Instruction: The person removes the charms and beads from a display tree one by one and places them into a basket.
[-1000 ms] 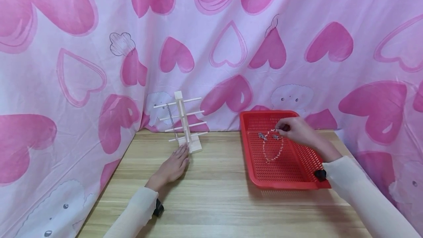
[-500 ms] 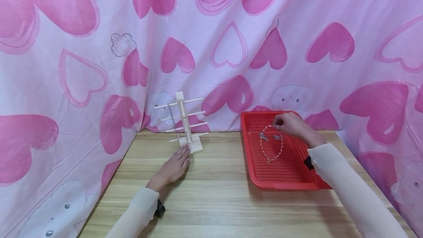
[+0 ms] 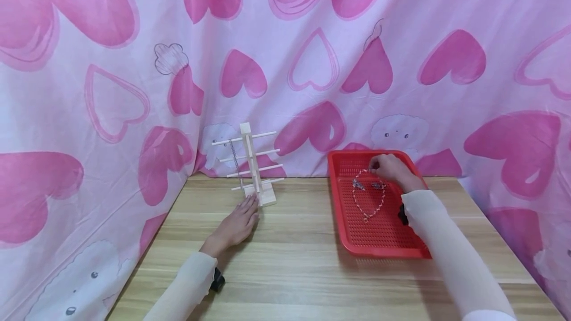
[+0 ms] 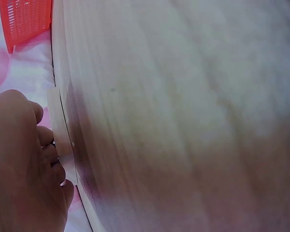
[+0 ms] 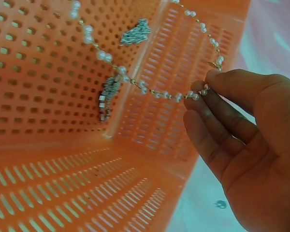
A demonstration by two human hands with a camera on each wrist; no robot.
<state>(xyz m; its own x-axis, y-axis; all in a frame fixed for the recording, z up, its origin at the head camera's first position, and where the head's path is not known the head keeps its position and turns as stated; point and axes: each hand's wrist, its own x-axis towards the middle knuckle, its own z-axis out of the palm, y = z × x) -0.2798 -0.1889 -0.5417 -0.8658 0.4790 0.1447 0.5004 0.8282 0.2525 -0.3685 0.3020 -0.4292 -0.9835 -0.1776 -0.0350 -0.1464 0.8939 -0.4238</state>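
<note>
My right hand (image 3: 389,168) pinches a pearl necklace (image 5: 157,94) between thumb and fingertips over the red plastic basket (image 3: 379,252). The necklace hangs as a loop, its small gold-toned pendant low over the basket floor. In the right wrist view, white beads sit in pairs along a gold chain. My left hand (image 3: 234,224) rests with extended fingers on the base of a wooden jewelry stand (image 3: 252,162), which has several thin pegs. A silvery chain necklace (image 3: 234,155) hangs from a top-left peg.
Two bunched silver chains lie in the basket: one chain (image 5: 135,33) is plain silver, the other chain (image 5: 105,99) has dark and reddish parts. A wood-grain table (image 3: 285,281) carries stand and basket. Pink heart-print cloth (image 3: 308,14) rises behind and at both sides.
My right hand and forearm have shifted left over the basket, still holding the pearl necklace. The left hand stays on the stand's base. The head view has turned slightly.
</note>
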